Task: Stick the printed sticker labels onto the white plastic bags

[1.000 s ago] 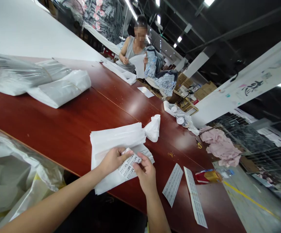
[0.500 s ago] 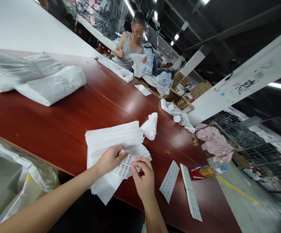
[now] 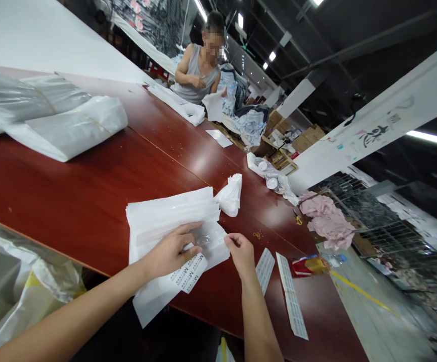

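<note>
My left hand [image 3: 173, 251] rests over a stack of white plastic bags [image 3: 165, 206] near the table's front edge. Its thumb holds down a sheet of printed labels [image 3: 190, 272] marked with "M", while the index finger reaches out across the bags. My right hand [image 3: 241, 251] is closed in a pinch at the right edge of the top bag. A small printed sticker [image 3: 221, 240] shows at those fingertips, partly hidden by them. Right of this hand lie a second label sheet [image 3: 265, 269] and a long folded label strip [image 3: 291, 296].
Bundled plastic bags [image 3: 78, 125] lie at left on the red-brown table [image 3: 90, 196]. A crumpled white bag [image 3: 230, 195] stands behind the stack. A red and yellow packet [image 3: 311, 265] is near the right edge. Across the table, a person [image 3: 195, 75] handles white material.
My right hand has moved from the label sheet right and slightly up to the top bag's edge. My left index finger has stretched out over the bags. The person opposite has lowered a hand.
</note>
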Available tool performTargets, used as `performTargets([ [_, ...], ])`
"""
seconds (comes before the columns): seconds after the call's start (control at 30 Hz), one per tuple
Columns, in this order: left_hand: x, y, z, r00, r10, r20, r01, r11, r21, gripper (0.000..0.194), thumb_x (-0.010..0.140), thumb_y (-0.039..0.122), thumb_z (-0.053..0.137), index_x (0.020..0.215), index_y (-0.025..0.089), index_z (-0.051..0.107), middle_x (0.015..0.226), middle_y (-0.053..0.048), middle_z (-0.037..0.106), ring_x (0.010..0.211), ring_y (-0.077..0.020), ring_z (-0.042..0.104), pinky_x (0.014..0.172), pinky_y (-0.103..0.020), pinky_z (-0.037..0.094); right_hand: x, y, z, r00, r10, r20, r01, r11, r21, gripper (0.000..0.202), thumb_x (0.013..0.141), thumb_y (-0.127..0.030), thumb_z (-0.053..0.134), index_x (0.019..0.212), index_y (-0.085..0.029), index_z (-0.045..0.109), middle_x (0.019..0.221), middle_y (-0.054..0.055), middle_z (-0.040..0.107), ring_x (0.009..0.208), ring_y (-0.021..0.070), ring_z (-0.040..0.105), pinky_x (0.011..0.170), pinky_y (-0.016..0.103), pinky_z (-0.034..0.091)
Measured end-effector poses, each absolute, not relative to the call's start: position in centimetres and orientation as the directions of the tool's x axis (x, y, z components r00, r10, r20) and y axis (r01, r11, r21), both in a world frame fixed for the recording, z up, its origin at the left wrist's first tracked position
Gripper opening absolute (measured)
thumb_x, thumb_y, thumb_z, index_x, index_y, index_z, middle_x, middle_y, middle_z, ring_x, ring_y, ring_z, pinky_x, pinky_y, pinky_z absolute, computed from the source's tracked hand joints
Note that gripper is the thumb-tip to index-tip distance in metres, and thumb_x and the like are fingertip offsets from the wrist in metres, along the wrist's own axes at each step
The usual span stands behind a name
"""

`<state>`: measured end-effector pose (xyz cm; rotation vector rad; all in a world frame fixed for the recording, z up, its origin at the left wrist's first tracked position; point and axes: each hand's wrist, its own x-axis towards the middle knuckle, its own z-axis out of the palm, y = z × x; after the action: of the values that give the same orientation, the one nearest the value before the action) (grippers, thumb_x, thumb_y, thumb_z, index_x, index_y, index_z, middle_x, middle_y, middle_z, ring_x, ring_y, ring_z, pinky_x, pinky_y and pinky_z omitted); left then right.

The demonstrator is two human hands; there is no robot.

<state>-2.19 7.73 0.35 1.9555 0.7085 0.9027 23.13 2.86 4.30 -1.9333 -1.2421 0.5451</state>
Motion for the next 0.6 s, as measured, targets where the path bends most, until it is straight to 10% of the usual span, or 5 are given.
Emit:
performTargets([
  [0.23,-2.1,7.8,0.1,0.567,0.764,0.309,0.098,-0.435,0.895,0.039,0.100,0.052,0.051,0.081,0.021,0.062,0.153,-0.009,0.051,0.138,-0.0282,0.051,0.110,-0.041,0.048,23.0,3.2,3.5,0.268,0.918,0.293,0.901,-0.131,-0.414,0.034,0.084,-0.040,0.065,0.113,-0.023,0.072,0.127,0.010,0.064,0.106,0.0270,0.063,0.082,0.039,0.052],
  [0.47,-2.2,8.2,0.4,0.548,0.768,0.331,0.105,-0.456,0.884,0.036,0.099,0.049,0.053,0.080,0.021,0.065,0.139,-0.010,0.062,0.127,-0.0284,0.059,0.102,-0.040,0.052,23.0,4.2,3.5,0.167,0.956,0.242,0.948,-0.088,-0.306,0.020,0.088,-0.022,0.054,0.096,-0.026,0.073,0.108,0.002,0.071,0.100,0.0223,0.062,0.079,0.034,0.049],
  [0.6,-1.7,6.4,0.4,0.701,0.554,0.449,0.055,-0.670,0.740,0.022,0.098,0.037,0.057,0.091,0.022,0.070,0.116,-0.009,0.075,0.109,-0.0266,0.068,0.099,-0.041,0.052,23.8,5.5,5.5,-0.199,0.961,0.193,0.979,0.204,-0.007,0.024,0.089,-0.015,0.057,0.102,-0.025,0.075,0.107,0.006,0.072,0.101,0.0234,0.060,0.084,0.035,0.045],
])
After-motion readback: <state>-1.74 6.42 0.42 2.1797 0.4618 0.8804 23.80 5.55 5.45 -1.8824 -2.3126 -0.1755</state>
